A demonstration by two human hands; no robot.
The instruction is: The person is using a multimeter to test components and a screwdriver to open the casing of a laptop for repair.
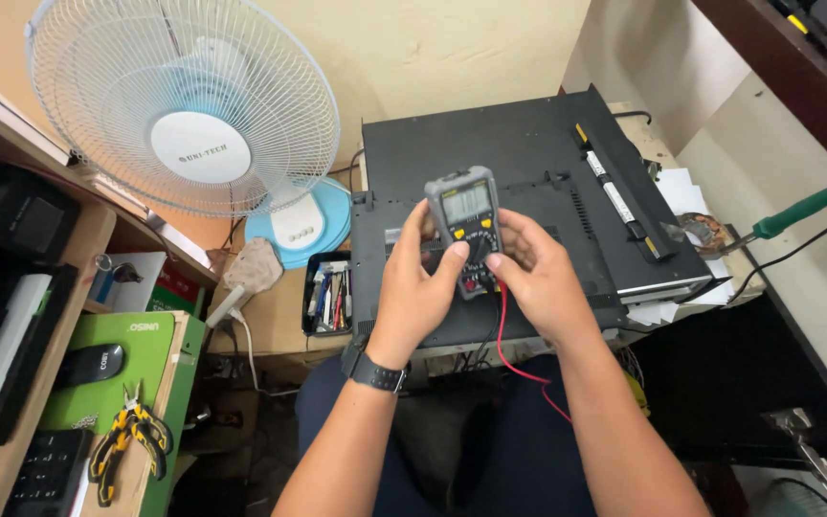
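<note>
I hold a grey and black digital multimeter upright in front of me, over a large black metal equipment case. My left hand, with a black watch on the wrist, grips the meter's left side, thumb resting by the dial. My right hand clasps the right side, thumb on the lower front near the sockets. A red test lead and a black lead hang from the meter's bottom down toward my lap.
A white table fan stands at the left. Beside the case lies a small black tray of tools. A green-handled soldering iron sits at right. Yellow-handled pliers and a computer mouse lie on a green box at lower left.
</note>
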